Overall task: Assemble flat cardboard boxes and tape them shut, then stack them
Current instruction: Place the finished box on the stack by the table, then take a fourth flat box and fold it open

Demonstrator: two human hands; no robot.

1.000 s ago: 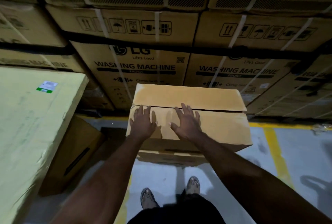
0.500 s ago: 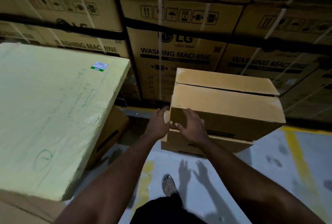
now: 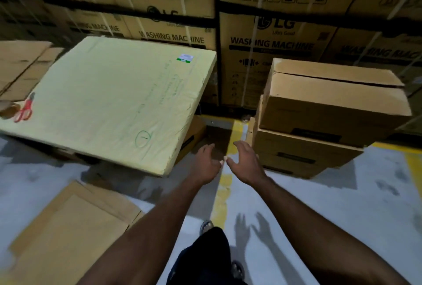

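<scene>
An assembled brown box [image 3: 331, 99] sits on top of another box [image 3: 301, 154] at the right, its top flaps closed with a dark seam. My left hand [image 3: 206, 163] and my right hand [image 3: 245, 162] hover side by side over the floor, left of the stack, fingers relaxed and holding nothing. Flat cardboard [image 3: 66, 232] lies on the floor at lower left. Red scissors [image 3: 25, 110] and a tape roll [image 3: 8, 108] rest on the far left of a large yellow-green slab [image 3: 114, 95].
Stacked washing-machine cartons [image 3: 269, 40] form a wall behind. More flat cardboard [image 3: 22, 63] lies at upper left. A yellow line [image 3: 225, 184] runs along the grey floor. My foot [image 3: 205, 227] shows below.
Both hands have come off the top box and drawn back left of the stack. The view has swung left, showing the slab, scissors and floor cardboard.
</scene>
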